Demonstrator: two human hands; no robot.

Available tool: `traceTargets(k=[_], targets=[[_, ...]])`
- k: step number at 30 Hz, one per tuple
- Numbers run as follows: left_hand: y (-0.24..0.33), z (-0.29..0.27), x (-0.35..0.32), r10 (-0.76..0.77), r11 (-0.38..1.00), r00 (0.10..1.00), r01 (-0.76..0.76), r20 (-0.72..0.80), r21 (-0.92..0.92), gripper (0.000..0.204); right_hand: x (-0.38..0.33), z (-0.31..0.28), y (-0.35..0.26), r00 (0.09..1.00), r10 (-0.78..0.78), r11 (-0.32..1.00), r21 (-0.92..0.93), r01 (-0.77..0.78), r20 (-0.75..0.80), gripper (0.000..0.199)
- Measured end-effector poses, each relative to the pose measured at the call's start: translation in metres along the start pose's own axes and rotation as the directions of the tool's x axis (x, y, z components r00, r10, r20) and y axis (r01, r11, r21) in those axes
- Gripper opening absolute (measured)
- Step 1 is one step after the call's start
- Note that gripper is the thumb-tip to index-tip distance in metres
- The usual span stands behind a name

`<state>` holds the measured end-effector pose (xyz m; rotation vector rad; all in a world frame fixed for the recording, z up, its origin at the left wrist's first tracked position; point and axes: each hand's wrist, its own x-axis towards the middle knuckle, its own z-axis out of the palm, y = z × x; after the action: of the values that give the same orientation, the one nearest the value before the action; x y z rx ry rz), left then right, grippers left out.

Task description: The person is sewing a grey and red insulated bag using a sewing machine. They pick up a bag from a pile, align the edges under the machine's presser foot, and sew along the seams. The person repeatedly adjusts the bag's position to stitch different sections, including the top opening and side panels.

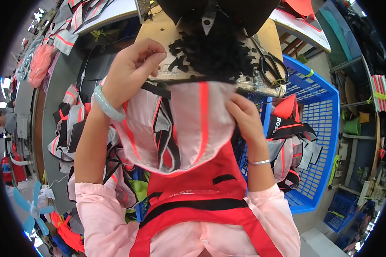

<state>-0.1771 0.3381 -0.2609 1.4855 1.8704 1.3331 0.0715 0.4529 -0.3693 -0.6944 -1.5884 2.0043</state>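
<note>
In front of my chest hangs a silver-grey fabric piece [186,128] with bright orange stripes and black edging, folded into a loop. My right hand [246,118] grips its right edge between thumb and fingers. Higher up on the left, my left hand [135,64] is closed, thumb against curled fingertips; whether something small is between them I cannot make out. A black strap [156,89] on the fabric's upper left edge lies just below that hand. Beyond both hands, a pile of black scraps [216,55] covers part of a wooden board [158,32].
Black-handled scissors [270,64] lie at the board's right side. A dark machine part with a metal tip [208,21] overhangs the scraps. To the right stands a blue plastic basket [319,141] holding similar striped pieces. More striped pieces [75,120] are heaped at left, near a blue fan [33,210].
</note>
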Motion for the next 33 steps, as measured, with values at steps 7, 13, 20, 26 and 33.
traceTargets(k=[7, 13, 20, 26, 33], targets=[[0.005, 0.020, -0.003, 0.069, 0.995, 0.983, -0.056, -0.170, 0.078, 0.012, -0.062, -0.036, 0.028, 0.697, -0.538, 0.757, -0.635, 0.154, -0.473, 0.039], [0.010, 0.056, 0.007, 0.201, 0.976, 0.949, -0.171, -0.244, 0.139, 0.013, 0.006, 0.039, -0.049, 0.816, -0.576, 0.658, -0.570, 0.492, 0.039, 0.026], [0.011, 0.042, 0.005, 0.028, 0.997, 0.998, -0.031, 0.051, 0.068, 0.018, 0.033, 0.050, -0.053, 0.933, -0.355, 0.909, -0.255, 0.329, -0.060, 0.016], [0.002, 0.032, 0.016, -0.113, 0.990, 0.972, 0.127, 0.205, -0.055, 0.026, 0.057, 0.038, -0.063, 0.974, -0.223, 0.973, -0.077, 0.220, -0.038, 0.017], [-0.015, 0.028, 0.047, -0.182, 0.954, 0.946, 0.236, 0.269, -0.184, 0.031, 0.082, 0.029, -0.060, 0.971, -0.218, 0.972, -0.112, 0.207, -0.094, 0.015]])
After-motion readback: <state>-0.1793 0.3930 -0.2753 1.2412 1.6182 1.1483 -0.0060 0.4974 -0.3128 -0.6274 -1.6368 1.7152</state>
